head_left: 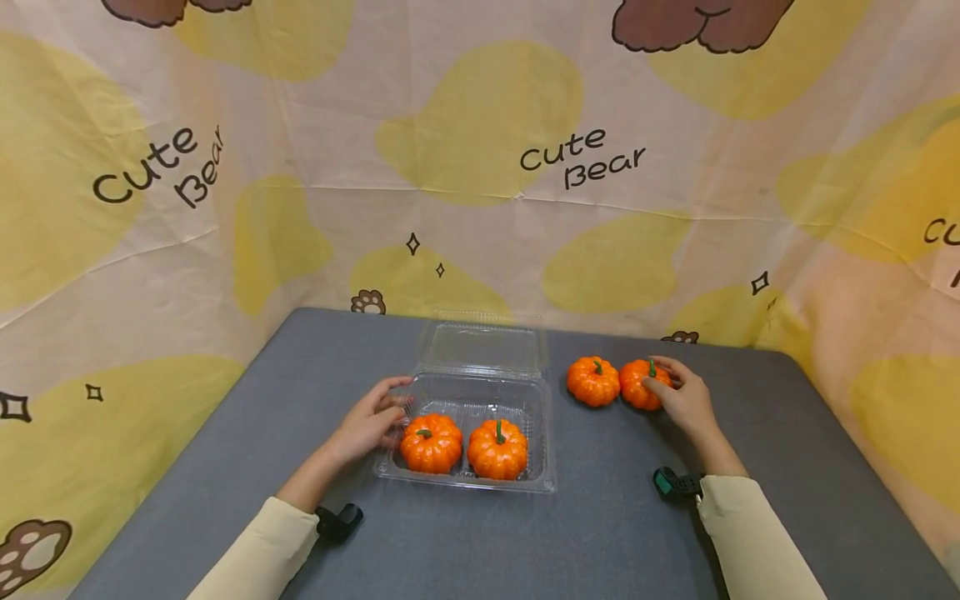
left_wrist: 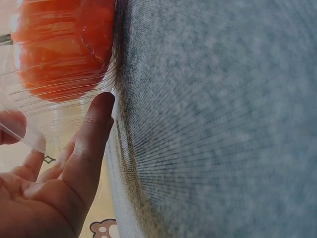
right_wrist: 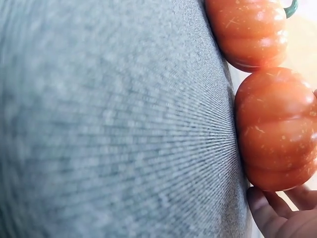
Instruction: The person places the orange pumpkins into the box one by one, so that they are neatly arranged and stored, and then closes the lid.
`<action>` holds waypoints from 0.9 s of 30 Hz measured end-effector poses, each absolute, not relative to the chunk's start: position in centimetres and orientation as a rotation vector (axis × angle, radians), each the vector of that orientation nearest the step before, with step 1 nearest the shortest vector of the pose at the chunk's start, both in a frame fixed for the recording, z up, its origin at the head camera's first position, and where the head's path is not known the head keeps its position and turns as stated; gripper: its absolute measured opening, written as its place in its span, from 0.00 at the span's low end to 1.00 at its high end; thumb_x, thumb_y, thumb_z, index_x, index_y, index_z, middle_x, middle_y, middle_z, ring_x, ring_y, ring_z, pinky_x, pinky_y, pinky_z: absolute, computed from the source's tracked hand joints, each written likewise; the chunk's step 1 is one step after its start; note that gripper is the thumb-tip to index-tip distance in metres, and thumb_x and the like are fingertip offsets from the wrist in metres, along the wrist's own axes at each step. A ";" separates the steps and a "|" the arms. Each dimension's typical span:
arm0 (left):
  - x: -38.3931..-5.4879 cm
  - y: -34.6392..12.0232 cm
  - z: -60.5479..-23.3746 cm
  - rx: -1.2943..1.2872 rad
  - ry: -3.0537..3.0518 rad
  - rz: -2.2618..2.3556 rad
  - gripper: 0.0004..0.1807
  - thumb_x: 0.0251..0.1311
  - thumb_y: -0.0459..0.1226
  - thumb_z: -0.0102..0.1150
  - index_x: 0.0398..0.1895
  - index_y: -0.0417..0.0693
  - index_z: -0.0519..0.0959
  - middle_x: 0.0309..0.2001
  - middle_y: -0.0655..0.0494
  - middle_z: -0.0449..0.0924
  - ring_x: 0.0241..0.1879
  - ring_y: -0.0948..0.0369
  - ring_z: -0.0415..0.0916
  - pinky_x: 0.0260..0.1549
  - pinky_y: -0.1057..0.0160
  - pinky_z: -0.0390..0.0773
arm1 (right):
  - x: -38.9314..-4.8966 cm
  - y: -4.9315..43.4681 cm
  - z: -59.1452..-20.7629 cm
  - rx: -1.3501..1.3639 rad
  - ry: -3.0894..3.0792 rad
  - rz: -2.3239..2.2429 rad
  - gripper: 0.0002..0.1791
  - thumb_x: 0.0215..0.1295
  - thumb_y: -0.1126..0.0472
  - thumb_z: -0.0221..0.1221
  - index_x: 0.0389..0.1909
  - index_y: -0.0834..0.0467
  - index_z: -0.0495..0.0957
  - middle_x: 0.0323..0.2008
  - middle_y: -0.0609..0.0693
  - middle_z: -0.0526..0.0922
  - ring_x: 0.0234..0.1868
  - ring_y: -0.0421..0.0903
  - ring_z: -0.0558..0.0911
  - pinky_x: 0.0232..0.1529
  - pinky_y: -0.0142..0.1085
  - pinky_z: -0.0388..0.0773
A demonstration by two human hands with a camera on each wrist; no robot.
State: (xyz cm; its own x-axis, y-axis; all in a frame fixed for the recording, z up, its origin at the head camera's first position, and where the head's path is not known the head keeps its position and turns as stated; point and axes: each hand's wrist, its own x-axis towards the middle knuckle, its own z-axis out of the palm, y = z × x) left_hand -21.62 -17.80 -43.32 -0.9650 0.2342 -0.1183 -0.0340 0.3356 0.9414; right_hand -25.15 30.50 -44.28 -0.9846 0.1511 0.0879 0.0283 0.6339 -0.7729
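A clear plastic clamshell box [head_left: 540,433] stands with its lid [head_left: 483,348] folded back. Inside its tray are two orange pumpkins, a left one [head_left: 431,443] and a right one [head_left: 498,450]. My left hand [head_left: 369,423] rests at the box's left side, fingers spread and touching the plastic wall; the left wrist view shows a fingertip [left_wrist: 103,106] low beside it. To the right of the box, two more pumpkins sit side by side. My right hand [head_left: 686,402] grips the farther-right pumpkin [head_left: 637,385] between thumb and fingers. Its neighbour [head_left: 592,382] sits just left of it.
Everything stands on a grey cloth-covered table [head_left: 600,533]. A printed fabric backdrop [head_left: 480,167] rises behind the table and at both sides. Each wrist carries a dark strap device, such as the left one [head_left: 341,522].
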 end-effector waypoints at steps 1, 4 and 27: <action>-21.6 -17.8 -43.3 0.183 2.366 1.680 0.28 0.67 0.33 0.44 0.71 0.50 0.59 0.65 0.33 0.67 0.48 0.50 0.76 0.31 0.57 0.83 | -25.1 30.5 -44.3 -0.153 -2.707 1.281 0.31 0.67 0.49 0.55 0.67 0.59 0.66 0.65 0.68 0.67 0.62 0.67 0.68 0.57 0.59 0.69; -21.5 -17.8 -43.3 0.187 2.366 1.680 0.28 0.67 0.33 0.44 0.71 0.50 0.59 0.65 0.33 0.67 0.49 0.48 0.76 0.31 0.57 0.83 | -25.0 30.5 -44.2 -0.164 -2.703 1.294 0.31 0.67 0.49 0.55 0.68 0.59 0.65 0.65 0.68 0.67 0.62 0.67 0.68 0.57 0.58 0.70; -21.5 -17.8 -43.6 0.194 2.356 1.700 0.28 0.68 0.33 0.44 0.71 0.49 0.58 0.65 0.32 0.66 0.50 0.47 0.75 0.31 0.56 0.84 | -23.8 31.1 -43.2 -0.211 -2.620 1.432 0.31 0.65 0.51 0.58 0.66 0.60 0.67 0.63 0.67 0.68 0.51 0.56 0.75 0.32 0.27 0.76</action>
